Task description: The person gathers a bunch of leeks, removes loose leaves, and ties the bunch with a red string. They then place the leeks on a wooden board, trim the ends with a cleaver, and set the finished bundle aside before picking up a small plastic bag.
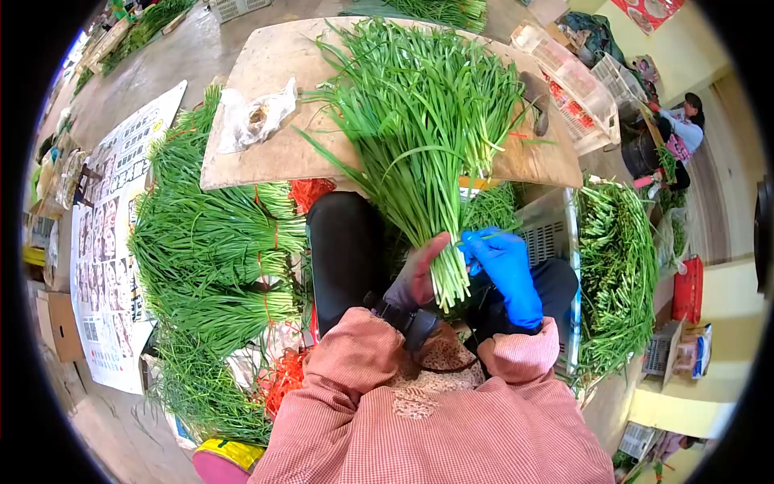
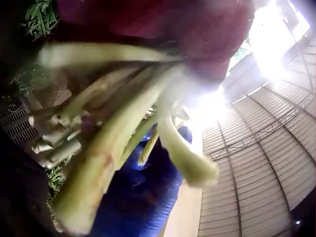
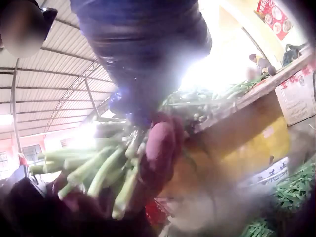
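Note:
A large bunch of long green stalks (image 1: pixel 427 185) leans from the wooden board (image 1: pixel 234 153) down to the lap, pale cut ends lowest. The left hand (image 1: pixel 415 278) grips it near those ends, thumb across the stalks. Beside the bunch's right edge, the right hand (image 1: pixel 501 262) in a blue glove has its fingers bent against the stalks; it pinches at them. In the left wrist view the stalk ends (image 2: pixel 98 163) stand before the blue glove (image 2: pixel 148 192). The right wrist view shows the glove (image 3: pixel 143 64) above the stalk ends (image 3: pixel 98 168) and left thumb.
Tied bunches (image 1: pixel 218 234) are piled at the left, near red ties (image 1: pixel 286 383). Looser stalks (image 1: pixel 492 89) and a plastic bag (image 1: pixel 258 117) lie on the board. At the right stand a crate (image 1: pixel 552 230) and more greens (image 1: pixel 617 274). Another person (image 1: pixel 685 133) is at the far right.

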Demonstrator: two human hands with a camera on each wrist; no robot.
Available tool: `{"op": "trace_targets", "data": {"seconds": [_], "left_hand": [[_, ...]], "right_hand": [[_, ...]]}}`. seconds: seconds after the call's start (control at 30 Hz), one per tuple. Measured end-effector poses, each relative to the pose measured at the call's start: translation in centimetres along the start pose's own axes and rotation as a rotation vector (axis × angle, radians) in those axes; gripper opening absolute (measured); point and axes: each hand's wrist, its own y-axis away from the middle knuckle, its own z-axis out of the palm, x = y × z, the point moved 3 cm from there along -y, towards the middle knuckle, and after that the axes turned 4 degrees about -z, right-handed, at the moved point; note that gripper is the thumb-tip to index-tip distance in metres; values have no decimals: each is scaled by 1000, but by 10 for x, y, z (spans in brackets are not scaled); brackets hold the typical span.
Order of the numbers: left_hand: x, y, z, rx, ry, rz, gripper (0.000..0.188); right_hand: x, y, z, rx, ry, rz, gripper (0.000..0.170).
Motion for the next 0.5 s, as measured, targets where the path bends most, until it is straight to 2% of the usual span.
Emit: {"op": "trace_targets", "data": {"seconds": [0.1, 0.13, 0.17, 0.23, 0.27, 0.37, 0.43, 0.47, 0.5], "left_hand": [[-5, -5, -1, 36, 41, 35, 28], [-4, -5, -6, -69, 137, -39, 28], [-3, -7, -11, -66, 137, -38, 28], [-3, -10, -20, -55, 188, -121, 27], [-1, -14, -25, 10, 146, -71, 27], [-2, -13, -20, 72, 143, 1, 26], [-2, -13, -17, 24, 153, -11, 28], [-1, -12, -14, 72, 141, -12, 28], [-1, -11, -12, 121, 129, -18, 29]], "right_hand": [[-4, 1, 8, -67, 137, -58, 19], [-5, 2, 9, -70, 184, -117, 18], [-9, 5, 10, -71, 181, -116, 18], [-26, 15, 6, -9, 0, 28, 17], [-35, 19, 1, 8, -151, 37, 14], [-39, 26, -44, 265, -229, 3, 17], [-26, 27, -75, 298, -105, 73, 21], [-15, 27, -72, 282, 90, 122, 22], [1, 29, -66, 128, 123, 172, 22]]}}
